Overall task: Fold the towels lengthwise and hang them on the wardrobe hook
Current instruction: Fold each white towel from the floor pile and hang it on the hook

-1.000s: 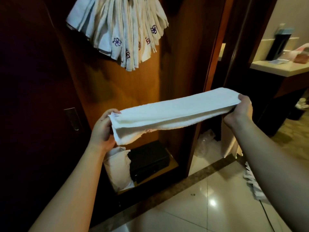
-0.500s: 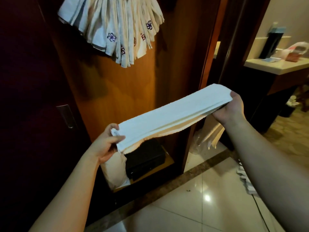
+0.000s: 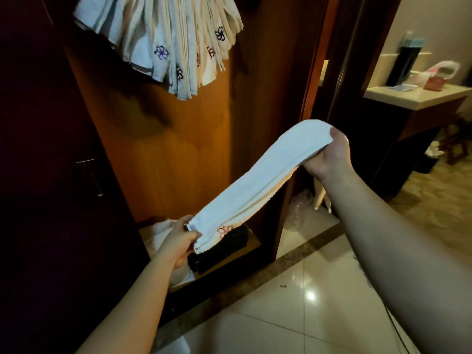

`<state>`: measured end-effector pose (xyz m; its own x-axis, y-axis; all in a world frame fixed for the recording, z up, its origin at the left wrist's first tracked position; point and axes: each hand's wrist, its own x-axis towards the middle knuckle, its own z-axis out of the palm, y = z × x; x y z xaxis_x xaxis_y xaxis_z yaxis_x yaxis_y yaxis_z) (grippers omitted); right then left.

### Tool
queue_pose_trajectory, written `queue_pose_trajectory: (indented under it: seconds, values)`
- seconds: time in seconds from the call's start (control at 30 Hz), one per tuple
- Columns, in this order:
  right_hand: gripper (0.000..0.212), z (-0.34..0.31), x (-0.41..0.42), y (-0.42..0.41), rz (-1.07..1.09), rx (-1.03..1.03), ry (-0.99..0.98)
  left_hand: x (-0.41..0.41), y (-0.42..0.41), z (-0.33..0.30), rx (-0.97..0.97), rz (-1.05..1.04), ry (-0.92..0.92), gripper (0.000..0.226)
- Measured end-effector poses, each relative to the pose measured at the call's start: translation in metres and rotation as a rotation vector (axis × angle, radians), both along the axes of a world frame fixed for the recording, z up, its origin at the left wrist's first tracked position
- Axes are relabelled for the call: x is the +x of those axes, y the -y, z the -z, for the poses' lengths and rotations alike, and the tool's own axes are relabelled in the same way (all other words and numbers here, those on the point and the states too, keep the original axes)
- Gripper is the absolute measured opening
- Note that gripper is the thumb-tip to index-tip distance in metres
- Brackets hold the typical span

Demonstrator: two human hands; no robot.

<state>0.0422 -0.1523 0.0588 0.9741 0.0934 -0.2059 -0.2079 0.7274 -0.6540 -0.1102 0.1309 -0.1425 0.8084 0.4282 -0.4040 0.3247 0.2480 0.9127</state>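
Observation:
A white towel (image 3: 255,185), folded into a long narrow strip, stretches diagonally between my hands in front of the open wardrobe. My left hand (image 3: 178,241) pinches its lower end, where a small red embroidered flower shows. My right hand (image 3: 329,157) grips the upper end, held higher and to the right. Several folded towels (image 3: 163,39) with purple and red flower marks hang bunched at the top of the wardrobe's wooden back panel; the hook itself is hidden behind them.
A black box (image 3: 222,249) and a white bag (image 3: 163,231) sit on the wardrobe's bottom shelf. The dark wardrobe door (image 3: 51,175) stands at left. A counter (image 3: 408,98) with a dark container is at far right. Glossy floor tiles (image 3: 293,315) lie below.
The towel has tilted from nearly level to a steep diagonal. My left hand dropped low with its end while my right hand stayed high.

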Motion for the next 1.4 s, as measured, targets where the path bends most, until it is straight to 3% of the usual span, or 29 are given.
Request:
queue_pose_trajectory:
  seconds: [0.13,0.23,0.33,0.43,0.53,0.6,0.7,0.9,0.97,1.07,1.13,1.27,1.4]
  values:
    - [0.051,-0.018,-0.009,-0.025,-0.067,-0.065,0.074,0.012,0.024,0.013,0.078,0.029,-0.141,0.077]
    - [0.044,-0.034,-0.019,-0.046,-0.122,-0.115,0.139,0.019,0.046,-0.003,0.173,-0.061,-0.175,0.065]
    - [0.038,-0.048,-0.028,-0.067,-0.178,-0.191,0.207,0.015,0.073,-0.044,0.243,-0.262,0.13,0.023]
    - [0.042,-0.06,-0.035,-0.087,-0.22,-0.263,0.27,0.002,0.106,-0.106,0.164,-0.147,0.529,0.019]
    - [0.052,-0.071,-0.041,-0.108,-0.239,-0.351,0.328,-0.002,0.13,-0.151,0.056,0.095,0.668,0.054]
    - [0.05,-0.079,-0.043,-0.118,-0.234,-0.426,0.372,0.007,0.14,-0.162,0.027,0.185,0.597,0.09]
    - [0.04,-0.101,-0.048,-0.127,-0.22,-0.464,0.42,0.021,0.147,-0.173,0.025,0.27,0.526,0.114]
    - [0.049,-0.127,-0.051,-0.125,-0.163,-0.363,0.43,0.05,0.125,-0.212,0.016,0.043,0.555,0.17]
    - [0.039,-0.128,-0.047,-0.12,-0.125,-0.398,0.431,0.05,0.114,-0.232,-0.135,-0.003,0.653,0.158]
    - [0.026,-0.123,-0.039,-0.111,-0.044,-0.486,0.452,0.041,0.096,-0.261,-0.386,-0.15,0.847,0.064]
    - [0.024,-0.121,-0.037,-0.11,-0.002,-0.532,0.484,0.041,0.08,-0.275,-0.463,-0.256,0.87,0.028]
    - [0.009,-0.123,-0.033,-0.109,0.065,-0.442,0.448,0.038,0.057,-0.305,-0.578,-0.315,0.841,0.034]
    - [0.007,-0.13,-0.025,-0.107,-0.048,-0.078,0.25,0.039,0.039,-0.321,-0.404,-0.279,0.814,0.034]
